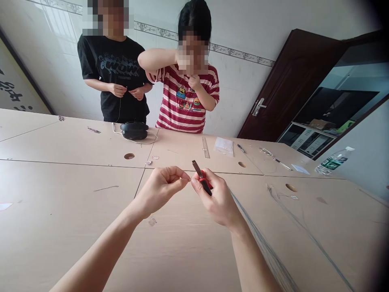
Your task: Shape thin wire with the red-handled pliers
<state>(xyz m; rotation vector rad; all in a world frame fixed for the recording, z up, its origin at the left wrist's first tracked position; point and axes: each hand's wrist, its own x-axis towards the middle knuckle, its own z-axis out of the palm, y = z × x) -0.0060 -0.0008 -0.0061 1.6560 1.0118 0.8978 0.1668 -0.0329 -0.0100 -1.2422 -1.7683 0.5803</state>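
Note:
In front of me, over the table, my left hand (161, 188) is closed in a pinch between thumb and forefinger. What it pinches is too small to make out. My right hand (217, 198) is wrapped round a narrow dark tool with red parts (199, 171), whose metal-looking tip points up and away; its exact kind does not show. The fingertips of both hands nearly meet. Beneath my right forearm runs a bundle of thin grey strands (258, 235) along the table.
Across the table (75, 227) stand two people. Black headphones (133, 130) with a white cable, a ruler (206, 147), a plastic bag (224, 147) and pens lie on the far side. A water bottle (334, 161) is at right, near more loose strands (310, 235).

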